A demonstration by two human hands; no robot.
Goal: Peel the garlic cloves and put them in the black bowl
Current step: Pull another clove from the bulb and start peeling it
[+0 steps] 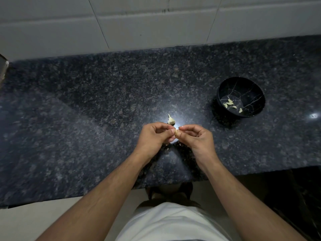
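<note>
No readable text, labels, brands or numbers anywhere: nothing on the black bowl (241, 97), the granite counter (104, 94) or the far wall tiles (139, 26).

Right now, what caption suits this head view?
Both hands peel a garlic clove near the black bowl.

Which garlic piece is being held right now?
The clove pinched between both hands' fingers; the others lie in the black bowl.
</note>
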